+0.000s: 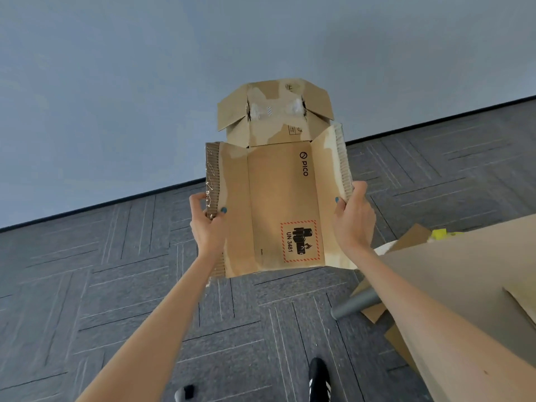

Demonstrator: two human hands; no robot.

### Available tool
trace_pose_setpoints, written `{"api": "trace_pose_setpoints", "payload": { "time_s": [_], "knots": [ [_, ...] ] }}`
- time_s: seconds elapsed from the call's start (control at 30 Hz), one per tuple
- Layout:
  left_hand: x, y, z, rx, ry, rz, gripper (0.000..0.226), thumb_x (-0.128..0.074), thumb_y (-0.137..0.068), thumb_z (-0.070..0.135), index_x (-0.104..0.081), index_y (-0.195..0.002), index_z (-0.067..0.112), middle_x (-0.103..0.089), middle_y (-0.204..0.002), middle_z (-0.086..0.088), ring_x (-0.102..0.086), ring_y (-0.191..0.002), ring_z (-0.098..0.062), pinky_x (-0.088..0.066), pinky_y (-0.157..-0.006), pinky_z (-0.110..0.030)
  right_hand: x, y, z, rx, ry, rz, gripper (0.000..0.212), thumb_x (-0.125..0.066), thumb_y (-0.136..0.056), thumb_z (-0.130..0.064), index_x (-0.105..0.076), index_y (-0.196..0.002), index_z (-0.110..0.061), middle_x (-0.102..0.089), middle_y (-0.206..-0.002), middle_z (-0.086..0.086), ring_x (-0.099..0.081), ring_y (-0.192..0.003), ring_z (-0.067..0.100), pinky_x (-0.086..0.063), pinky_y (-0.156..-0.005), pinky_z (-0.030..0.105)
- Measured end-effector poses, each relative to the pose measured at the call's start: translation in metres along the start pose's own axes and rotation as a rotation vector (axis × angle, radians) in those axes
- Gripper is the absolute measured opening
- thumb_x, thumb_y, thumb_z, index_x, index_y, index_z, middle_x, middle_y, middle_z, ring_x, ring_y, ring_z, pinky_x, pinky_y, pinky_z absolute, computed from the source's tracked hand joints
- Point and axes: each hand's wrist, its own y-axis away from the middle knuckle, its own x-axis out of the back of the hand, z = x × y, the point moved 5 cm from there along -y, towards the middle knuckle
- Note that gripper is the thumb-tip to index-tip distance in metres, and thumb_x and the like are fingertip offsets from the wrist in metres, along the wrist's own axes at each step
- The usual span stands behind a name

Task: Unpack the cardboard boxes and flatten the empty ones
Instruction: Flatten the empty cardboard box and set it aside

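Both hands clamp the side edges of the cardboard box (278,204): left hand (207,219) pinches the left flap, right hand (352,219) pinches the right flap. At lower right, the table (464,274) carries more cardboard. At frame centre the box hangs in the air above the carpet (101,271), opened out. Its far flaps (275,111), at upper centre, are only partly folded. Assessment: this box appears emptied and flattening is unfinished. Whether other boxes are left cannot be determined.

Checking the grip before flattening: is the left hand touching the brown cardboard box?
Touching. The head view shows the left hand pinching the brown cardboard box by its corrugated left edge, thumb in front.
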Motion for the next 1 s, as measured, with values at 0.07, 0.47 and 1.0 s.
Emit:
{"api": "trace_pose_setpoints", "payload": {
  "time_s": [0.07, 0.47, 1.0],
  "knots": [
    [-0.018, -0.025, -0.017, 0.007, -0.003, 0.017, 0.040, -0.059, -0.087, -0.004, -0.046, -0.112, 0.024, -0.061, -0.075, 0.016, -0.056, -0.068, -0.017, -0.053, -0.065, -0.043, -0.030, -0.022, 0.008, 0.016, 0.011, -0.009, 0.022, -0.055, -0.095, -0.008, -0.044, -0.114, -0.002, -0.068, -0.105, 0.017, -0.067, -0.080, 0.031, -0.041, -0.058, 0.030],
    [-0.124, -0.192, -0.216, 0.061, -0.028, 0.047, 0.041, -0.060, -0.089, -0.002, -0.045, -0.119, 0.022, -0.063, -0.092, 0.015, -0.067, -0.079, -0.018, -0.059, -0.074, -0.052, -0.286, -0.109, 0.087, 0.073, 0.044, -0.069, 0.022, -0.054, -0.096, -0.010, -0.042, -0.114, -0.004, -0.067, -0.110, 0.015, -0.066, -0.084, 0.030, -0.042, -0.063, 0.031],
    [-0.255, -0.395, -0.550, 0.117, -0.066, 0.071, 0.039, -0.059, -0.089, -0.004, -0.047, -0.122, 0.014, -0.058, -0.093, 0.015, -0.055, -0.075, 0.000, -0.054, -0.072, -0.035, -0.678, -0.160, 0.239, 0.091, 0.088, -0.111, 0.019, -0.052, -0.097, -0.008, -0.041, -0.112, -0.003, -0.065, -0.111, 0.019, -0.066, -0.087, 0.036, -0.044, -0.062, 0.034]
  ]
}}
